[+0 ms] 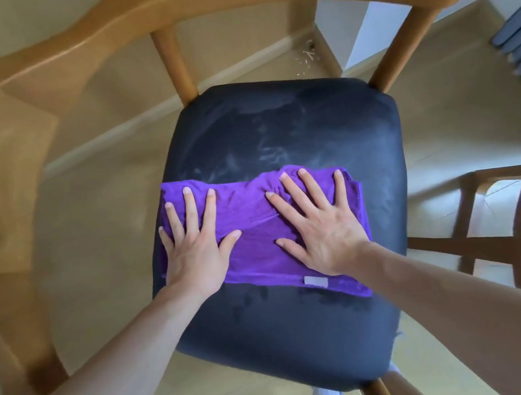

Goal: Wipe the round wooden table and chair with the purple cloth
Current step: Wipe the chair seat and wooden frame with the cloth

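Our left hand lies flat on the left part of the purple cloth, fingers straight and spread. The cloth sits mid-seat on the chair, spread across its dark padded cushion. Our right hand presses its right part, fingers also splayed. We judge the cloth soft, light and prone to bunching, so flat palms near both ends should steer it.

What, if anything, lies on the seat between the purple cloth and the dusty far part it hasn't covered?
Nothing visible. Both hands, left hand and right hand, press flat on the purple cloth, and the dark seat beyond it shows only pale smears up to the chair back.
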